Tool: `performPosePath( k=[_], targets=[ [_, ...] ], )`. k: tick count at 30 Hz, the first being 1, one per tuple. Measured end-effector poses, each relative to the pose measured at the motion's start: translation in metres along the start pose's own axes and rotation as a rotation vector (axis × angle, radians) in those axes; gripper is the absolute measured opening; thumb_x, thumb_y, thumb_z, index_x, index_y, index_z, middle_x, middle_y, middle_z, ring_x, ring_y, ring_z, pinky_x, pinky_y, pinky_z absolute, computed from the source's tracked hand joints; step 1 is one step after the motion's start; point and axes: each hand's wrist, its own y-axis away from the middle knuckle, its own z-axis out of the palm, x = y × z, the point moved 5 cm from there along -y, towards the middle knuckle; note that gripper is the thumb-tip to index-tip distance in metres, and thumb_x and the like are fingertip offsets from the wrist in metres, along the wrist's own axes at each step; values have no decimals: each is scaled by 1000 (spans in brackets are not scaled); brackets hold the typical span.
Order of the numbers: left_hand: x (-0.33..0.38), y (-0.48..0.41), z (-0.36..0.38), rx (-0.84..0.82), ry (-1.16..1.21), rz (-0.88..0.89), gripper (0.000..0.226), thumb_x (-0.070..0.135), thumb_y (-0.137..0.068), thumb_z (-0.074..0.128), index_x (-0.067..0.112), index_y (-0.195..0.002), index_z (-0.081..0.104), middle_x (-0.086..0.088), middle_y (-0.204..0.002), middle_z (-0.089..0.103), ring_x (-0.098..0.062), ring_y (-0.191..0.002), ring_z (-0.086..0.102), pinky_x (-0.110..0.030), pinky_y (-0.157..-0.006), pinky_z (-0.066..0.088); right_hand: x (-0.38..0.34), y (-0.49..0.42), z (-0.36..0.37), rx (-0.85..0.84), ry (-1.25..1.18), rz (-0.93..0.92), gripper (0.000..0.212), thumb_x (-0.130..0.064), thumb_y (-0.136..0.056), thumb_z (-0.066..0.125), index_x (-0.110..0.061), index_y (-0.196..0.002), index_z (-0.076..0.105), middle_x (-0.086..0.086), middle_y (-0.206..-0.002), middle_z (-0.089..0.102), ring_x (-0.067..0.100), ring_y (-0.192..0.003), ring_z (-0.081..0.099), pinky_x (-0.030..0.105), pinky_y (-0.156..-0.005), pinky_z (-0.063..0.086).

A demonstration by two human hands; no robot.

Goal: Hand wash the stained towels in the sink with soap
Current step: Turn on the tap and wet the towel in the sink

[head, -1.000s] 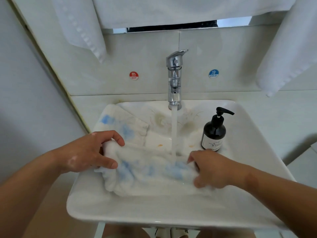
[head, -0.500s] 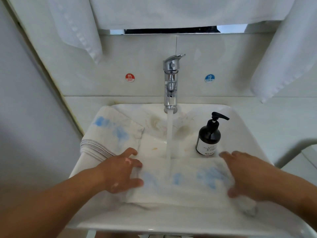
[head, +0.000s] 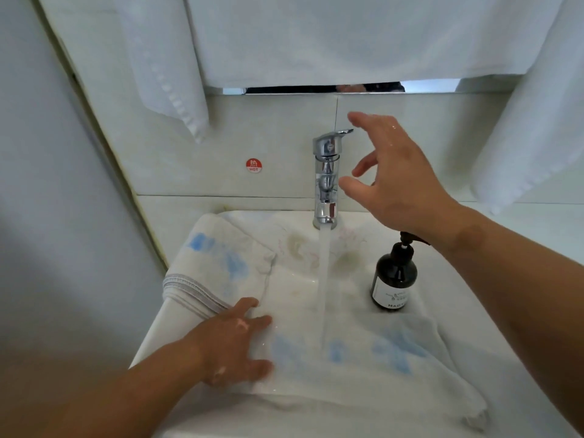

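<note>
Left hand, fingers splayed, pins towel below faucet; right hand, fingers apart, beside its lever, probably to shut flow

Open air between right hand and faucet lever, soap bottle just below its wrist, hanging towel above.

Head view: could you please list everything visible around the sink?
sink: one, white, below the faucet.
stained towels: at least two, white with blue marks, in the sink.
faucet: one, chrome, behind the sink, water running.
soap bottle: one, dark, in the sink, right of the stream.
hanging towels: three, white, above.
HOT sticker: one, red, wall left of the faucet.
left hand: rests on the stained towels.
right hand: fingers spread, hovers beside the faucet handle.
</note>
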Motion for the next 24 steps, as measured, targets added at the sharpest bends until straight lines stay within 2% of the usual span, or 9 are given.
performPosePath(
  k=[5,7,9,12,14,17,20,21,24],
  targets=[
    [-2,-3,1,24,9,-19,93,75,-85,55,35,-160,18,8,-167,-4,-16,-152,24,-30,-122,22,2,12,7,9,74,-52,61,-20,-85,71,-30,-140,46,-12,-137,48,6,-81,63,32,-83,51],
    [-3,-3,1,34,25,-21,92,74,-84,57,36,-160,20,9,-167,-3,-17,-151,26,-29,-122,23,3,26,4,-12,84,-74,65,-18,-85,70,-31,-143,44,-12,-140,47,8,-83,63,33,-78,54],
    [-4,-3,1,37,36,-14,92,74,-85,58,35,-159,21,9,-167,-2,-17,-151,26,-28,-122,21,7,47,-7,23,19,-59,66,-15,-85,70,-27,-145,45,-11,-140,48,9,-87,64,28,-73,56],
    [-5,-4,1,38,47,-3,93,76,-84,57,35,-159,20,8,-167,-3,-15,-152,22,-24,-122,19,33,97,-27,230,-176,179,53,-10,-84,71,-28,-130,52,-9,-123,59,11,-85,65,15,-63,51],
    [-5,-7,2,40,54,-4,95,77,-82,57,35,-159,21,7,-167,-2,-14,-152,21,-22,-120,19,59,130,-23,261,-217,425,47,-11,-85,73,-30,-124,52,-10,-115,61,10,-83,65,10,-65,47],
    [-5,-9,2,45,69,-7,96,77,-79,60,36,-158,24,7,-166,1,-15,-151,25,-24,-120,21,96,162,4,71,-170,715,47,-28,-88,75,-27,-128,51,-10,-118,60,5,-87,65,14,-67,45],
    [-6,-8,3,48,60,-3,96,79,-79,58,36,-158,23,8,-166,1,-16,-152,24,-25,-121,20,117,163,26,-21,-263,849,42,-34,-84,80,-26,-118,55,-9,-112,65,13,-87,68,36,-78,56],
    [-6,-7,4,49,56,-5,96,79,-80,57,36,-158,23,8,-166,0,-16,-152,23,-24,-121,19,121,160,34,-78,-302,867,45,-33,-81,83,-27,-117,56,-10,-110,65,14,-90,69,39,-79,57],
    [-6,-5,5,50,57,-6,95,79,-82,55,36,-159,21,9,-166,-1,-15,-152,20,-24,-121,17,118,146,57,-336,-325,819,53,-17,-74,84,-31,-116,55,-14,-105,65,13,-100,65,30,-79,51]
  ],
)
